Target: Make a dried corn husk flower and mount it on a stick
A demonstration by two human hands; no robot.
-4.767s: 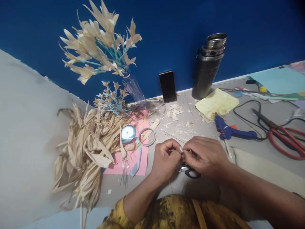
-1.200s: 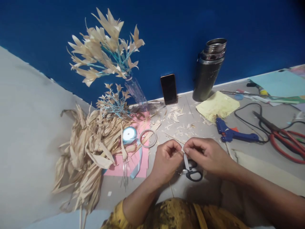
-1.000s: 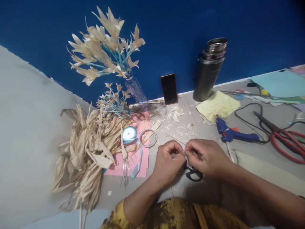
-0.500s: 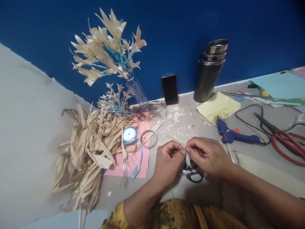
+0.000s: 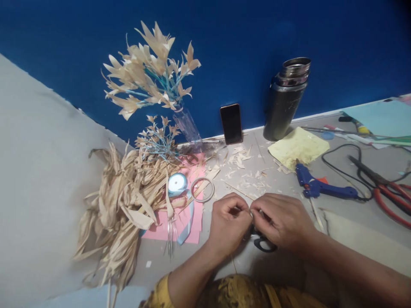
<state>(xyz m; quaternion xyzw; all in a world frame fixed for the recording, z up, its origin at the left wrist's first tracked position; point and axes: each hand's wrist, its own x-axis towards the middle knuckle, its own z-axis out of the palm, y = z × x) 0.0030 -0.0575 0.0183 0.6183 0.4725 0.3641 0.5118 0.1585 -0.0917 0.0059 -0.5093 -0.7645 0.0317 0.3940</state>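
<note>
Black phone (image 5: 231, 124), dark flask (image 5: 284, 111), blue wall (image 5: 231, 47)

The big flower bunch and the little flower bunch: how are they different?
The big flower bunch has larger, longer petals; the little flower bunch has tiny blooms. The big one stands high in a clear bottle, while the little one sits low beside the dried husks, with no bottle seen around it. Both have pale, pointy flowers on blue stems.

Black scissors handle (image 5: 266, 251), blue glue gun (image 5: 316, 187), yellow garment (image 5: 237, 288) (dark-blotched)
</note>
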